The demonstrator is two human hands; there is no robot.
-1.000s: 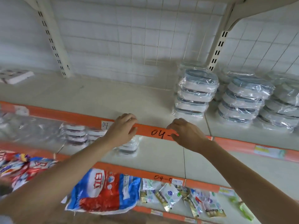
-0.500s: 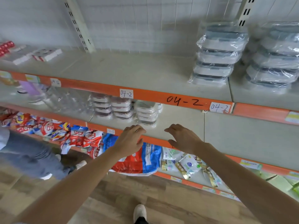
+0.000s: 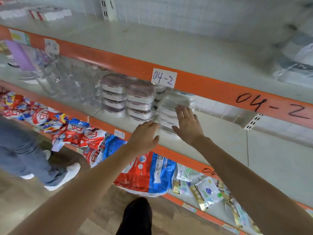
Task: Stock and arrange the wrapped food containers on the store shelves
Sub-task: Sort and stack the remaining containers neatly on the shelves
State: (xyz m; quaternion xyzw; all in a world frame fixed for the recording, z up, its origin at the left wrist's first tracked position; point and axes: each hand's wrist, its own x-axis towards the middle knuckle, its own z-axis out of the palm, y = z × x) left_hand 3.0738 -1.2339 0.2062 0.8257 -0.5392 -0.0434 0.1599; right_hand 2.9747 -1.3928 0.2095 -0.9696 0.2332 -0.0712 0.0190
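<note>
Three stacks of plastic-wrapped food containers stand on the middle shelf (image 3: 220, 139): a left stack (image 3: 114, 95), a middle stack (image 3: 140, 100) and a right stack (image 3: 171, 107) with a clear lid on top. My right hand (image 3: 187, 123) lies with straight fingers against the right side of the right stack. My left hand (image 3: 145, 135) reaches its front left corner, fingers loosely extended. Neither hand grips anything. More wrapped containers (image 3: 298, 68) sit blurred on the upper shelf at far right.
Orange shelf edges carry "04-2" labels (image 3: 164, 79). Clear bottles (image 3: 67, 78) and a purple item (image 3: 20, 55) stand left of the stacks. Colourful bags (image 3: 145, 173) and small packets (image 3: 206, 192) fill the bottom shelf. Another person's legs and shoes (image 3: 62, 175) stand at left.
My view dropped from the upper shelf to the middle one. Both hands left the orange edge, went down and forward, and now flank the right stack of containers.
</note>
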